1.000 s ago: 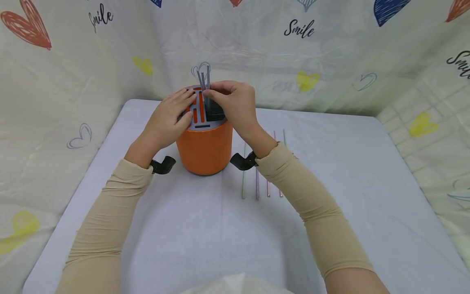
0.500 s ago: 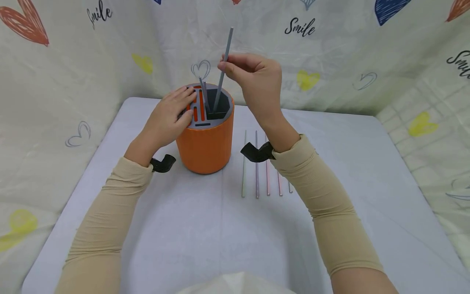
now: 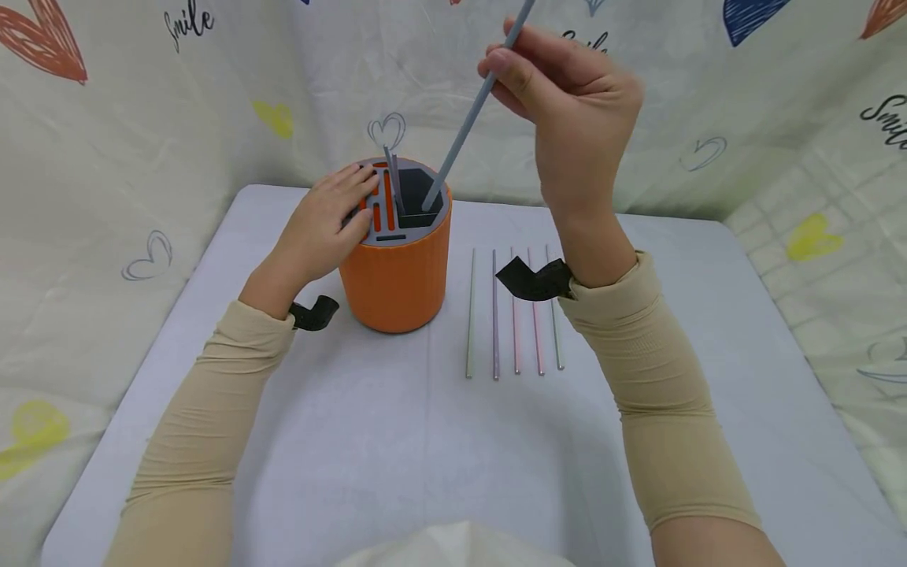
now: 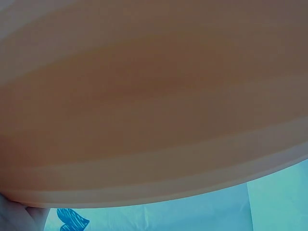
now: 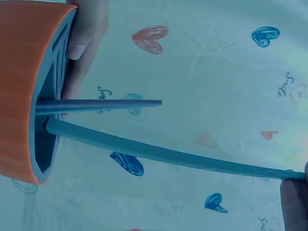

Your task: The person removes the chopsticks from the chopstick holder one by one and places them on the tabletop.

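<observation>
A grey stick is held aslant over the holder, its lower end at the mouth of the dark compartment; whether it dips inside cannot be told. It is pinched high up between thumb and fingers of the right hand, that grip closed round it, and by this hold the lower length seems to be left free. Two sticks are stood in the same compartment. The holder is touched from above by the left hand, its grip relaxed, the fingers laid across the slots and wrapped round nothing; steadying is probably meant. The right hand is raised well above the holder, the left is set low, and both arms are stretched forward. Five sticks are laid side by side on the bench, perhaps spaced for easy picking.
</observation>
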Available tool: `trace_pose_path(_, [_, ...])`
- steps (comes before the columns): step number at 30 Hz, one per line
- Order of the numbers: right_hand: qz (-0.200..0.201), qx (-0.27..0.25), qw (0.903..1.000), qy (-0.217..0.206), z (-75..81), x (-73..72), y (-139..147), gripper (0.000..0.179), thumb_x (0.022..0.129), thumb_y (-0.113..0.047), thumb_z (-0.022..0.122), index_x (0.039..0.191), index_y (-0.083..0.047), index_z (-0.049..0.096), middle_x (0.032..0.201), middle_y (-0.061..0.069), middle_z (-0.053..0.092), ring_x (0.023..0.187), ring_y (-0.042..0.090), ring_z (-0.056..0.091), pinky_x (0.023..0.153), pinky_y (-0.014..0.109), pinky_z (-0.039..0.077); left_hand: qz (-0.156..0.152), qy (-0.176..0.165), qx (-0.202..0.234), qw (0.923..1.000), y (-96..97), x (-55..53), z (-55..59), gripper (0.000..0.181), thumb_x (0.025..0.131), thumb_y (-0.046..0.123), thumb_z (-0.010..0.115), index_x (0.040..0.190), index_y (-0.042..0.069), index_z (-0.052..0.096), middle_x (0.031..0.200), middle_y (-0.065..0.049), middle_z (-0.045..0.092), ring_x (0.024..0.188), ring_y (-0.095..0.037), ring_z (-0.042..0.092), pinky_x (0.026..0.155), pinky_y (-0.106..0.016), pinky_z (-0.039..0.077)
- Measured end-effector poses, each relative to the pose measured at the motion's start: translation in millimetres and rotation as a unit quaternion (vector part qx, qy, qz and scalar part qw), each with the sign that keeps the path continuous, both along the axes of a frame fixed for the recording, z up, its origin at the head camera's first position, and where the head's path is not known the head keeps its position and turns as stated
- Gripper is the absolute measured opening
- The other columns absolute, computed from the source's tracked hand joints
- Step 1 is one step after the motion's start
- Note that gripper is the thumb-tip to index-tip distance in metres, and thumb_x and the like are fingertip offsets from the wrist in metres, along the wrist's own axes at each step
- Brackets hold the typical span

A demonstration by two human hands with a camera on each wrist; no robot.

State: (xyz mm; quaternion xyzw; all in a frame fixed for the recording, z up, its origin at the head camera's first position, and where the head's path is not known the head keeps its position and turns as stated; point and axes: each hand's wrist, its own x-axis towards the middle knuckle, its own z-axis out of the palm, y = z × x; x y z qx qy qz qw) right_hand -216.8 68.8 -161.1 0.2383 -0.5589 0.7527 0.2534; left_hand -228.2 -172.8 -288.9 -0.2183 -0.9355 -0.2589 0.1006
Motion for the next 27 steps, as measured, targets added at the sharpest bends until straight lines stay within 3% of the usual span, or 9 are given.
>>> trace_pose_path(4, [-0.007,-0.021,0.9997,0.004,3.9,-0.6,19.1,0.017,0.072,0.007,0.072,0.087,0.013,0.07,0.073,0.019,0.069,0.07,0.029,0.069,0.07,0.035,0.058,0.0,-0.001,0.001,1.0,1.0,0.0,-0.6,0.05,0.096,0.026,0.034,0.142,0.008,0.038,0.151,-0.005,0.031,0.142,-0.02,0.019,0.119,-0.035,0.012])
trace_pose_path(7, [0.017,-0.031,0.998,-0.053,-1.2,-5.3,38.7,0.023,0.068,0.006,0.076,0.089,0.013,0.07,0.073,0.019,0.069,0.068,0.029,0.069,0.069,0.034,0.058,-0.002,0.0,0.003,1.0,1.5,-0.4,-1.2,0.05,0.096,0.026,0.034,0.142,0.008,0.038,0.15,-0.006,0.031,0.142,-0.02,0.019,0.119,-0.035,0.012])
trace_pose_path(10, [0.039,-0.015,0.9925,-0.115,-16.8,-14.1,59.6,0.027,0.065,0.004,0.078,0.09,0.013,0.07,0.075,0.018,0.069,0.068,0.028,0.069,0.069,0.034,0.057,-0.003,0.003,0.006,1.0,1.3,-0.2,-1.1,0.05,0.096,0.026,0.034,0.142,0.007,0.038,0.15,-0.006,0.032,0.142,-0.02,0.019,0.119,-0.035,0.012])
trace_pose_path(13, [0.046,0.011,0.9821,-0.182,-36.2,-23.1,80.8,0.027,0.066,0.001,0.079,0.09,0.01,0.071,0.077,0.016,0.07,0.07,0.026,0.07,0.07,0.035,0.057,-0.004,0.004,0.009,0.9999,1.0,0.1,-1.2,0.05,0.096,0.026,0.034,0.141,0.006,0.038,0.15,-0.007,0.032,0.142,-0.02,0.02,0.119,-0.036,0.012])
trace_pose_path(18, [0.075,0.026,0.9521,-0.295,-64.5,-36.3,109.6,0.023,0.067,-0.001,0.079,0.087,0.008,0.072,0.075,0.013,0.071,0.069,0.023,0.069,0.071,0.033,0.056,-0.004,0.007,0.009,0.9999,0.9,-0.6,-2.0,0.05,0.096,0.026,0.034,0.141,0.006,0.039,0.15,-0.007,0.032,0.142,-0.02,0.02,0.119,-0.036,0.012])
trace_pose_path(21, [0.09,0.028,0.9391,-0.331,-78.7,-41.5,122.9,0.021,0.069,-0.001,0.077,0.087,0.008,0.071,0.075,0.012,0.071,0.068,0.022,0.069,0.07,0.031,0.056,-0.005,0.007,0.009,0.9999,1.2,-0.4,-2.7,0.05,0.096,0.026,0.034,0.141,0.006,0.038,0.15,-0.007,0.032,0.142,-0.02,0.02,0.119,-0.036,0.012])
trace_pose_path(27, [0.077,0.049,0.9217,-0.377,-103.8,-47.4,150.8,0.015,0.074,-0.002,0.074,0.088,0.002,0.073,0.077,0.008,0.072,0.071,0.018,0.07,0.071,0.027,0.057,-0.004,0.008,0.007,0.9999,2.3,-0.7,-2.3,0.05,0.096,0.026,0.034,0.141,0.005,0.039,0.15,-0.007,0.032,0.142,-0.021,0.02,0.119,-0.037,0.012])
